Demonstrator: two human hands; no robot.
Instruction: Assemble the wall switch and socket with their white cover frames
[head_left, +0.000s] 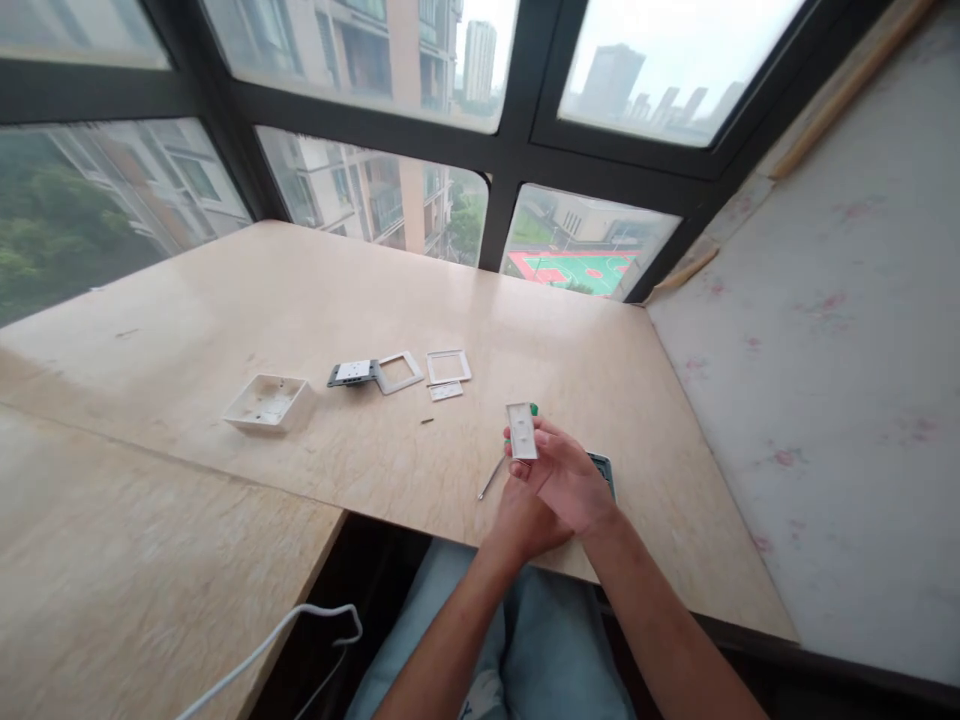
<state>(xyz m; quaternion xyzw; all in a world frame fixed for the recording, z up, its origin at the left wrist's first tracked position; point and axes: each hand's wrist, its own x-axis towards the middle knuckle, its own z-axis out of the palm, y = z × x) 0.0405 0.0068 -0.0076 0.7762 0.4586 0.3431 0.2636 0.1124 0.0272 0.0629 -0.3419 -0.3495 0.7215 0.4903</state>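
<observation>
My right hand grips a small white rectangular plastic piece, its hollow, ribbed side facing up. A screwdriver with a green handle lies behind that piece, close to the right fingers, its metal shaft pointing down-left over the tabletop. Whether the right fingers also hold the screwdriver I cannot tell. My left hand is below and partly behind the right one, with its fingers hidden. Just beyond the right hand shows the corner of a dark grey-green panel with a pale edge, mostly covered.
On the beige tabletop lie a white open box, a socket module, two white frames, a small white plate and a screw. Windows stand behind; a papered wall rises right. A white cable hangs lower left.
</observation>
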